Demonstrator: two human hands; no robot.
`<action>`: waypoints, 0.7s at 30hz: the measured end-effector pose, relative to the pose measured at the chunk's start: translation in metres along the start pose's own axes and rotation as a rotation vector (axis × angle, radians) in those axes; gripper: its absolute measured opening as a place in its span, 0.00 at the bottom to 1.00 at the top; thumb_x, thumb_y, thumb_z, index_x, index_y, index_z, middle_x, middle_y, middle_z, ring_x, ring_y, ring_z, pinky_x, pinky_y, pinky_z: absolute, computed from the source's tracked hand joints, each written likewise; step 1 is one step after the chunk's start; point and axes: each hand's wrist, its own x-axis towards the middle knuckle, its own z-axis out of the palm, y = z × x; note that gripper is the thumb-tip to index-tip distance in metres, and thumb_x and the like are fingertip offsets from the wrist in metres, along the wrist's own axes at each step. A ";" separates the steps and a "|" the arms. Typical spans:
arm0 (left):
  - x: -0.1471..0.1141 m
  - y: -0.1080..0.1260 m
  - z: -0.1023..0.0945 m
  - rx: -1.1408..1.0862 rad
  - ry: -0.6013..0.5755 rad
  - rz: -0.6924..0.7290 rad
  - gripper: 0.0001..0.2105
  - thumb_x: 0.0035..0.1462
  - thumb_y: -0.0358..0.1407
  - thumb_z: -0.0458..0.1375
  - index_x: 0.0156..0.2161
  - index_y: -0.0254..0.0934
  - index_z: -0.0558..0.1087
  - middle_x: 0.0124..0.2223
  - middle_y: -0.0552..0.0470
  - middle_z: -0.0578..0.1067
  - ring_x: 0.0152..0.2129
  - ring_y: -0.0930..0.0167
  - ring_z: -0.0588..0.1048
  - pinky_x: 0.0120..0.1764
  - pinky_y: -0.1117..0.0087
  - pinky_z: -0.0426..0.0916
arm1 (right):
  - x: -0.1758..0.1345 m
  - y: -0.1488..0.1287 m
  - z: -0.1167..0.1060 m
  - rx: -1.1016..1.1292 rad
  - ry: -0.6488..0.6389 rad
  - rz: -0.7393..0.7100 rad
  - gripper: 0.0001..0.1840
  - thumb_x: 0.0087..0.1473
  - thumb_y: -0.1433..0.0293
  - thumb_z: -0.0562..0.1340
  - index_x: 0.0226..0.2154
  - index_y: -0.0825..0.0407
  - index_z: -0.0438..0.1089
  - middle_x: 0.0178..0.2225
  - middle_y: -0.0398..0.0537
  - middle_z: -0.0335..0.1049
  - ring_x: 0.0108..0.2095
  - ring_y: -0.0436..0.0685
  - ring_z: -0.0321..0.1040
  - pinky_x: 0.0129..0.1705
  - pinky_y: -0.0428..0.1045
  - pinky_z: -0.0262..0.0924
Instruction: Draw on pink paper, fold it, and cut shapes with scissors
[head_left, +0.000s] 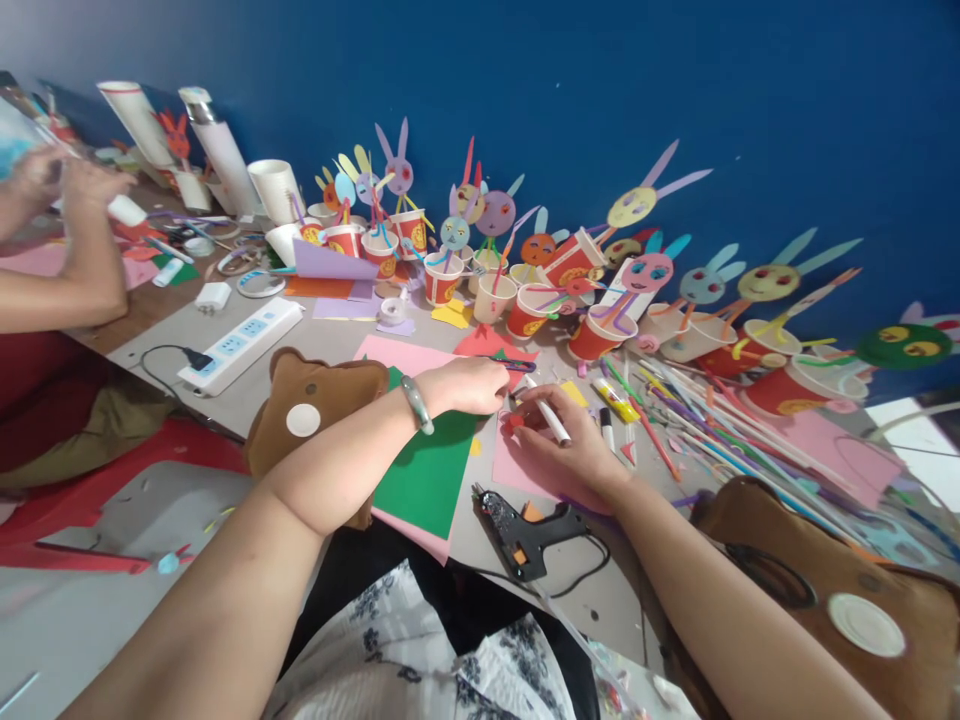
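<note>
My right hand [574, 445] holds a white marker [553, 420] between its fingers, over a pink sheet. By its fingertips lies a small red scrap [514, 421]. Close by on the left, my left hand [471, 385] is closed with its back towards me; whatever its fingers hold is hidden. Just beyond it is a dark slim tool [517, 366], over red paper [491, 342]. A green sheet [427, 470] lies on pink paper [390, 350] beneath my left forearm. Nearer to me rests a black glue gun [525, 530] with its cable.
Paper cups with rabbit-faced figures [499, 212] line the blue wall. Many pipe cleaners [712, 430] lie at right, by a brown cushion [795, 570]. Another brown cushion [322, 395] and a power strip [244, 345] are at left. Another person's arms [67, 240] work at far left.
</note>
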 end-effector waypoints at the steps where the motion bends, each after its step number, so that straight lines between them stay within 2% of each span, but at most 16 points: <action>1: 0.000 0.000 0.000 -0.004 -0.004 -0.002 0.14 0.61 0.34 0.50 0.43 0.33 0.77 0.43 0.41 0.78 0.37 0.65 0.75 0.38 0.68 0.66 | -0.001 -0.001 0.000 -0.029 -0.005 -0.006 0.17 0.51 0.63 0.68 0.43 0.46 0.66 0.37 0.46 0.76 0.37 0.58 0.75 0.40 0.53 0.71; 10: 0.003 -0.002 0.004 -0.050 0.015 0.008 0.12 0.60 0.32 0.52 0.43 0.33 0.77 0.40 0.41 0.79 0.33 0.66 0.75 0.36 0.68 0.65 | 0.004 0.009 -0.001 -0.133 -0.019 -0.047 0.20 0.49 0.63 0.68 0.45 0.46 0.67 0.39 0.48 0.78 0.40 0.61 0.75 0.46 0.57 0.70; 16: 0.003 -0.003 0.006 -0.083 0.026 0.021 0.13 0.59 0.34 0.53 0.44 0.32 0.77 0.39 0.40 0.79 0.33 0.65 0.75 0.35 0.68 0.64 | 0.003 0.006 0.001 -0.181 -0.029 -0.067 0.18 0.50 0.62 0.68 0.44 0.45 0.68 0.40 0.50 0.78 0.43 0.65 0.75 0.45 0.59 0.71; 21: -0.001 -0.001 0.004 -0.073 0.029 0.031 0.12 0.58 0.32 0.54 0.43 0.32 0.77 0.38 0.41 0.79 0.31 0.67 0.74 0.32 0.68 0.61 | 0.003 0.002 0.003 -0.221 -0.056 -0.065 0.16 0.52 0.61 0.66 0.44 0.45 0.67 0.39 0.49 0.79 0.42 0.64 0.76 0.44 0.58 0.71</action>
